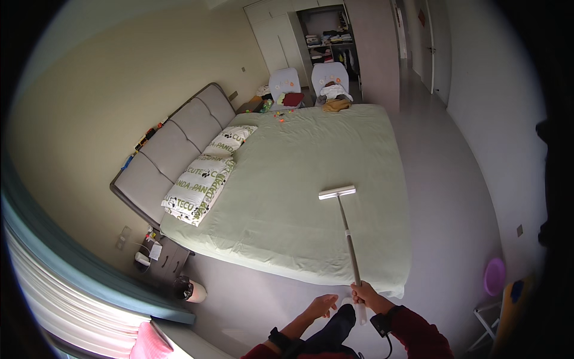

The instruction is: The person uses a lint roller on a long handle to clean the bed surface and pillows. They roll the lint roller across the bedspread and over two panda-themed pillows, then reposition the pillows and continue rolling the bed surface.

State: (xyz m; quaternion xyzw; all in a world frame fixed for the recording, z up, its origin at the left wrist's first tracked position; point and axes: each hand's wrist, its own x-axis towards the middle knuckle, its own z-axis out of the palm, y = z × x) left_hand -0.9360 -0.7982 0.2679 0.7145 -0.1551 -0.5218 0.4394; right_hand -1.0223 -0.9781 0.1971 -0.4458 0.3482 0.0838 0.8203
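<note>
My right hand grips the handle of a long-handled lint roller near its lower end. The pole runs up and slightly left, and its wide white roller head lies over the pale green bedsheet, right of the bed's middle. My left hand is off the pole, beside it to the left, with fingers loosely bent and nothing seen in them. Patterned pillows with printed lettering lie along the padded headboard. Several small bright pieces are scattered at the sheet's far edge.
Two chairs with clothes stand beyond the bed, before an open wardrobe. At the left are a nightstand and a waste bin. To the right, a purple basin is near the wall, above a folding-legged item. Grey floor borders the bed.
</note>
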